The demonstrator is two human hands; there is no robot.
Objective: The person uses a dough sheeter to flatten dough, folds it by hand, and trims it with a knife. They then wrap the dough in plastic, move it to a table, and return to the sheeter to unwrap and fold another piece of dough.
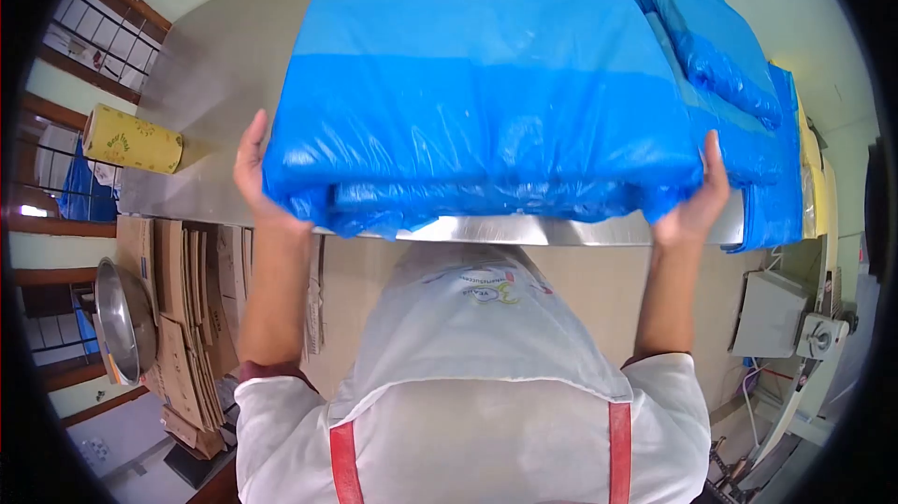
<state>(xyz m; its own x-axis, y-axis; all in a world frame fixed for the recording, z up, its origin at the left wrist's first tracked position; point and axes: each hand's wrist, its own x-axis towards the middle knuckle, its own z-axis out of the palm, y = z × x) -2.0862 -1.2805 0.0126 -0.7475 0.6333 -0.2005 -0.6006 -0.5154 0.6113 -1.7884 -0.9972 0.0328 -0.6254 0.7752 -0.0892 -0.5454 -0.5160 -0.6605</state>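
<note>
A large bundle wrapped in blue plastic (486, 111) lies at the near edge of the steel table (215, 46). My left hand (262, 177) grips its left front corner, the thumb up along the side and the other fingers partly hidden by the plastic. At the right front corner, my right hand (700, 191) holds the same bundle in a similar way. Loose, crumpled plastic hangs along the front between both hands. More folded blue plastic bundles (720, 36) are piled against its right side.
A yellow printed roll (133, 138) stands at the table's left. Below it are flattened cardboard boxes (178, 308) and a metal bowl (125, 321). Yellow material (816, 167) is at the far right, above a machine with a white box (770, 314).
</note>
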